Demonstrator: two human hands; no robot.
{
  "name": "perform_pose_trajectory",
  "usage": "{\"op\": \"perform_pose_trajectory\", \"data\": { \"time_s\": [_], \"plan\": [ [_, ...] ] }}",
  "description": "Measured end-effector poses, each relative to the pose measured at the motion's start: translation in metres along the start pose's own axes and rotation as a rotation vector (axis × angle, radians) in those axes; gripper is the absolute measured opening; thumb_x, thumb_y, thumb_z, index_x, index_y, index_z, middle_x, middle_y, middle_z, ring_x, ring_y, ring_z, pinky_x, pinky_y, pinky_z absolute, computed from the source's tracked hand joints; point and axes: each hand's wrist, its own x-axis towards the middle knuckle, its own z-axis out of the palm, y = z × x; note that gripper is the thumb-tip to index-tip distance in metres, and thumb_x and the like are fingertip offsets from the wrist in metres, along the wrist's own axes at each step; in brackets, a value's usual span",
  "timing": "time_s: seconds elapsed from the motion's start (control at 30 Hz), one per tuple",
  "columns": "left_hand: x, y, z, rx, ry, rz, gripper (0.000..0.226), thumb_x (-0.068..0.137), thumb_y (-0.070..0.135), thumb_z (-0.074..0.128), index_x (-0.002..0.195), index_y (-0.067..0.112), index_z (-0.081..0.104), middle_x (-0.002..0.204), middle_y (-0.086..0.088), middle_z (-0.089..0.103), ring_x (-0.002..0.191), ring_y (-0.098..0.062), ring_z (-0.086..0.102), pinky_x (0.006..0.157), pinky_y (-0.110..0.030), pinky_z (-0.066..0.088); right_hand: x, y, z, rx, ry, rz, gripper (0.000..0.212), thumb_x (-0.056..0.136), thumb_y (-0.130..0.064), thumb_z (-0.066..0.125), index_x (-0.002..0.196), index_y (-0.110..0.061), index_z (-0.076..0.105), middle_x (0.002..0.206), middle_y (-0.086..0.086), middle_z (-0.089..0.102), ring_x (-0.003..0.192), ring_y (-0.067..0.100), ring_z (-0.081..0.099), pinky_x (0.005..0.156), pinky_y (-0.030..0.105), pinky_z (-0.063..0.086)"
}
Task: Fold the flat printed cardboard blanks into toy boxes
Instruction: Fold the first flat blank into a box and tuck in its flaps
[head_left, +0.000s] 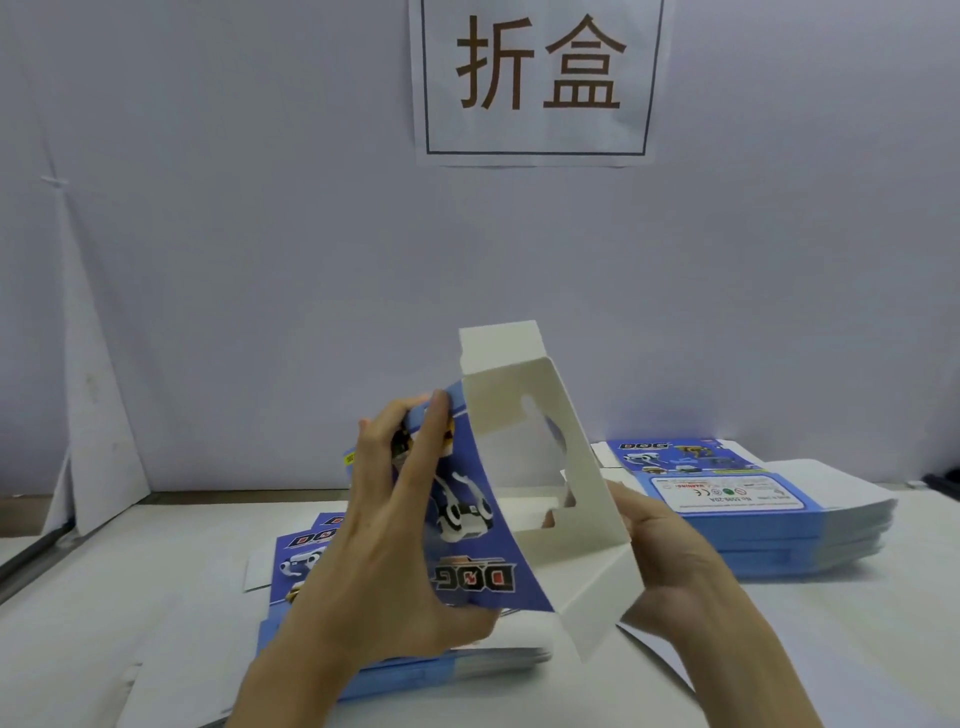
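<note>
Presently in hand: one box blank (493, 571), blue-printed with a robot dog and "DOG" lettering, held above the table (104, 597) and part-opened into a sleeve. Left hand (384, 530): fingers spread over the printed panel, thumb curled under its near edge, gripping. Right hand (670, 561): thumb against the white windowed panel (587, 499), holding its near right edge; fingertips hidden behind the card. Top flap (498, 343): unfolded, at the far end. Step judged: squaring the sleeve open. Next move likely calls for pressing the creases square, then tucking the end flaps. The blank sits between both hands, above the near-left stack (301, 551) of flat blanks; a second stack (753, 499) lies far right.
</note>
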Motion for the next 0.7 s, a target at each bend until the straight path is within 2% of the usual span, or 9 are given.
{"op": "perform_pose_trajectory", "data": {
  "time_s": [0.03,0.07,0.17,0.23,0.37,0.43,0.5,0.57,0.7],
  "plan": [
    [-0.007,-0.011,-0.002,0.063,-0.009,0.099,0.124,0.05,0.041,0.092,0.145,0.024,0.015,0.128,0.002,0.028,0.124,-0.009,0.034,0.102,-0.007,0.036,-0.001,-0.002,-0.001,-0.012,0.01,-0.022,0.017,0.068,-0.017,0.071,0.07,0.0,0.074,0.064,0.012,0.067,0.053,0.026,0.066,0.055,0.037,0.058],
    [-0.014,-0.02,-0.005,0.108,-0.055,0.158,0.132,0.047,0.048,0.091,0.147,0.034,0.006,0.135,0.007,0.024,0.126,-0.007,0.034,0.099,-0.008,0.04,0.001,-0.004,-0.003,-0.044,0.043,-0.08,0.023,0.066,-0.019,0.072,0.082,-0.002,0.076,0.076,0.013,0.072,0.062,0.028,0.068,0.057,0.038,0.058],
    [-0.018,-0.027,-0.003,0.082,-0.051,0.21,0.123,0.056,0.058,0.077,0.152,0.035,0.003,0.147,0.001,0.017,0.135,-0.026,0.034,0.095,-0.054,0.05,0.006,-0.007,-0.01,-0.036,0.135,-0.16,0.052,0.056,-0.021,0.078,0.105,-0.005,0.071,0.095,0.014,0.071,0.079,0.032,0.067,0.072,0.04,0.055],
    [-0.019,-0.021,0.005,0.08,-0.047,0.242,0.117,0.058,0.059,0.075,0.152,0.028,0.012,0.148,-0.001,0.02,0.137,-0.022,0.029,0.097,-0.069,0.039,0.01,-0.001,-0.012,-0.044,0.13,-0.084,0.042,0.06,-0.021,0.076,0.098,-0.004,0.072,0.089,0.014,0.07,0.074,0.034,0.067,0.075,0.04,0.054],
    [-0.019,-0.016,0.003,0.048,-0.104,0.172,0.113,0.057,0.058,0.074,0.15,0.034,0.015,0.148,0.006,0.017,0.139,-0.021,0.024,0.098,-0.067,0.04,0.014,0.009,-0.01,-0.033,0.094,-0.002,0.031,0.07,-0.023,0.075,0.094,-0.003,0.074,0.103,0.018,0.07,0.087,0.037,0.068,0.09,0.051,0.049],
    [-0.019,-0.022,-0.005,0.052,-0.096,0.127,0.117,0.054,0.054,0.076,0.15,0.038,0.012,0.149,0.007,0.017,0.139,-0.021,0.027,0.099,-0.066,0.04,0.018,0.008,-0.012,-0.049,0.148,-0.182,0.041,0.071,-0.024,0.074,0.108,-0.006,0.071,0.106,0.015,0.072,0.091,0.033,0.07,0.086,0.05,0.055],
    [-0.018,-0.027,-0.011,0.042,-0.107,0.107,0.12,0.052,0.051,0.079,0.15,0.039,0.011,0.15,0.008,0.019,0.139,-0.024,0.028,0.099,-0.066,0.039,0.019,0.003,-0.016,-0.139,0.291,-0.479,0.044,0.074,-0.022,0.072,0.116,-0.013,0.064,0.095,0.006,0.075,0.081,0.021,0.071,0.07,0.039,0.059],
    [-0.018,-0.029,-0.013,0.036,-0.116,0.102,0.119,0.052,0.051,0.079,0.15,0.038,0.012,0.15,0.008,0.021,0.139,-0.024,0.029,0.1,-0.065,0.039,0.015,0.0,-0.018,-0.288,0.334,-0.733,0.036,0.08,-0.018,0.07,0.116,-0.021,0.065,0.095,0.001,0.076,0.081,0.014,0.072,0.063,0.03,0.059],
    [-0.017,-0.031,-0.014,0.096,-0.116,0.115,0.118,0.052,0.051,0.08,0.15,0.034,0.017,0.148,0.005,0.027,0.133,-0.025,0.034,0.101,-0.057,0.043,0.008,-0.002,-0.017,-0.404,0.369,-0.952,0.03,0.083,-0.012,0.07,0.103,-0.034,0.071,0.09,-0.009,0.075,0.08,0.007,0.07,0.06,0.026,0.058]
  ]
}}
